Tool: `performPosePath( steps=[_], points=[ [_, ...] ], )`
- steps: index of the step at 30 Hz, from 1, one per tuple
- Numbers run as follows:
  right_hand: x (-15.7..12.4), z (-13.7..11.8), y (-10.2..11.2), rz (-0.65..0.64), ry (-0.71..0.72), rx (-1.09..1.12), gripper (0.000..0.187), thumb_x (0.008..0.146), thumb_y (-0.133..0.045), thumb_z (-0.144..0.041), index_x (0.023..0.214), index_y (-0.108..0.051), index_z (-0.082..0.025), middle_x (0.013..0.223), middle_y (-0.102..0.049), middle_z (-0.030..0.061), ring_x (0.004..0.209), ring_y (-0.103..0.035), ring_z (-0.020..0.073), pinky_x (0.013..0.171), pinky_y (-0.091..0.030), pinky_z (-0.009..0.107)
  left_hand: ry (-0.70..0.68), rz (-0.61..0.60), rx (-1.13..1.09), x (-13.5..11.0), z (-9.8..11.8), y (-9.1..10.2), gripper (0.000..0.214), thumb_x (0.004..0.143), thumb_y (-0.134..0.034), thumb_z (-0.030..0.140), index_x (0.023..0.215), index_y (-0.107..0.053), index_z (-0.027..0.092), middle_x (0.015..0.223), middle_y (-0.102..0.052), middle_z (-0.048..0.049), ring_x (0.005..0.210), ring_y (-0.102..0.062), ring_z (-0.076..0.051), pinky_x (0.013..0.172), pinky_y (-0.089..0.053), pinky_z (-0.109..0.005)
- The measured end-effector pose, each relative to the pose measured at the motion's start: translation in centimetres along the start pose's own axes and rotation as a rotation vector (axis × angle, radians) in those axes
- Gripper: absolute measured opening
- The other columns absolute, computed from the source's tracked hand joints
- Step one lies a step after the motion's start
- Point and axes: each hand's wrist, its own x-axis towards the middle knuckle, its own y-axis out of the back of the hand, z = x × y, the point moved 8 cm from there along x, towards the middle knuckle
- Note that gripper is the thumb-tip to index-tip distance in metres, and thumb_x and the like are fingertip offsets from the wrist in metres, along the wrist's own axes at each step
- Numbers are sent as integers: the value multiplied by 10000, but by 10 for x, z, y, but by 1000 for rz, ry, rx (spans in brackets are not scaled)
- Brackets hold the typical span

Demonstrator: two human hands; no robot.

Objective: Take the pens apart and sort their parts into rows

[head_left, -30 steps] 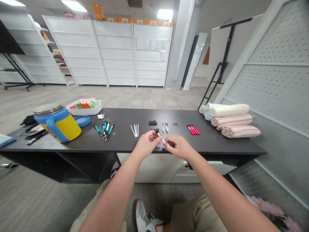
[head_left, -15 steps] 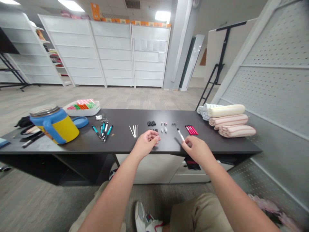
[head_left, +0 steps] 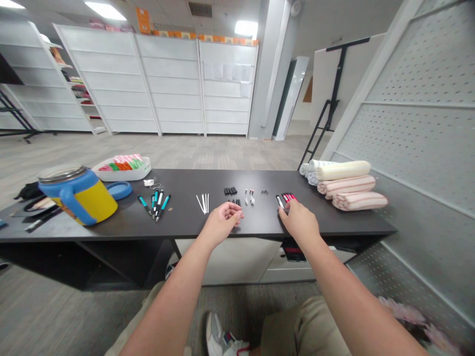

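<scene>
My right hand [head_left: 301, 221] is closed on a white pen barrel with a dark end [head_left: 279, 201], low at the table top. Just beyond that hand lies a row of red pen barrels [head_left: 288, 197], partly hidden by the fingers. My left hand [head_left: 222, 219] hovers over the front edge, fingers loosely curled and apart, with nothing visible in it. Near its fingertips are short black pieces [head_left: 230, 191] in two groups, the closer one partly covered. Small white and clear pieces [head_left: 252, 201] and tiny metallic bits [head_left: 264, 191] lie between the hands. Thin white sticks [head_left: 203, 203] rest left of my left hand.
Several teal, black and white pens [head_left: 159, 203] lie on the left of the dark table [head_left: 193, 228]. A blue and yellow mug [head_left: 83, 195], its blue lid [head_left: 119, 190] and a white tray [head_left: 138, 173] stand farther left. Rolled towels [head_left: 347, 184] are stacked at right.
My right hand has moved forward and down with the white pen barrel, bringing it beside the red ones. My left hand has stayed almost still. The view has shifted slightly.
</scene>
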Motion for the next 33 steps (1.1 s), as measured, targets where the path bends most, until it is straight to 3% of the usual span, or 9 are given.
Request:
performPosePath(
  steps=[9,15,18,22,27,30,33],
  points=[
    [9,3,0,27,-37,29,273,964,-531,-410,992,-669,-175,981,-741,148,903,-720,288,765,-477,353,-38,20,61,-1,2,2,270,891,-704,411,993,-658,165,890,-745,-82,708,-648,-131,665,-537,-259],
    [8,6,-1,26,-91,6,300,963,-515,-415,1014,-667,-162,921,-730,164,869,-722,301,776,-497,375,-153,129,369,-17,23,20,193,931,-619,385,930,-686,204,778,-717,-26,683,-630,-150,623,-473,-247],
    [7,7,-1,30,-101,-8,315,964,-508,-419,1058,-645,-151,902,-720,159,851,-722,303,767,-498,370,-193,236,634,-27,37,45,158,940,-587,340,909,-689,223,769,-702,-20,695,-634,-167,659,-470,-271],
    [4,7,-1,56,-101,-7,339,975,-484,-451,1103,-611,-164,912,-719,146,830,-718,307,744,-494,373,-153,525,1105,-42,56,97,155,942,-535,263,958,-683,221,918,-716,-77,883,-666,-241,788,-479,-332],
    [-3,6,0,65,-95,22,333,981,-472,-473,1076,-614,-187,898,-726,137,813,-714,309,724,-476,377,114,792,1469,-60,61,159,275,940,-501,281,1049,-708,136,1147,-636,-196,1043,-613,-355,846,-499,-446],
    [-6,6,3,66,-95,36,341,980,-472,-467,1082,-624,-180,893,-727,143,812,-713,307,717,-468,370,206,833,1550,-65,55,176,319,944,-490,303,1065,-711,107,1173,-614,-227,1091,-577,-390,856,-499,-491],
    [-7,5,4,72,-89,39,332,982,-474,-462,1091,-626,-188,900,-731,141,812,-712,310,720,-470,372,212,787,1570,-63,50,179,321,949,-481,302,1064,-720,121,1180,-612,-227,1101,-563,-385,864,-497,-492]
  ],
)
